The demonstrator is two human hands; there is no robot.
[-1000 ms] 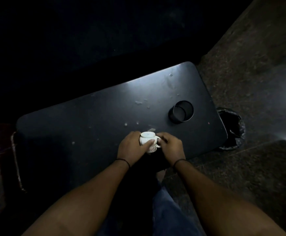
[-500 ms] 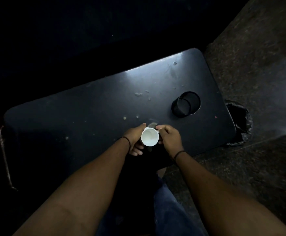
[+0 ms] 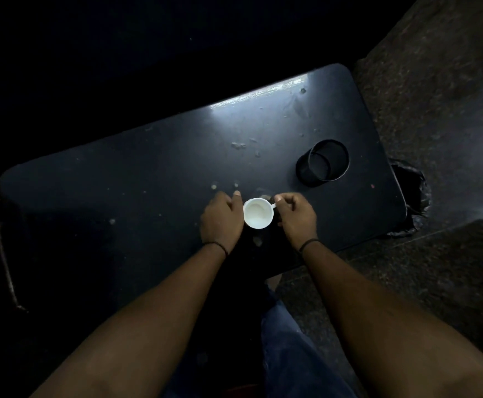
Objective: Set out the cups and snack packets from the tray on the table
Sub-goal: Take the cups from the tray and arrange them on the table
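A small white cup (image 3: 258,213) stands upright on the dark table (image 3: 137,179), near its front edge, mouth facing up. My right hand (image 3: 295,217) pinches the cup's handle on its right side. My left hand (image 3: 221,219) rests against the cup's left side with the fingers curled round it. No tray or snack packets are visible in this dim view.
A black cylindrical holder (image 3: 323,167) stands on the table's right part. Crumbs or spots dot the tabletop. A dark bin with a bag (image 3: 412,208) sits on the stone floor by the table's right end. A metal frame (image 3: 3,254) shows at the left.
The cup went from tilted on its side to upright with its mouth up. Both hands stayed at its sides, and the camera view shifted slightly.
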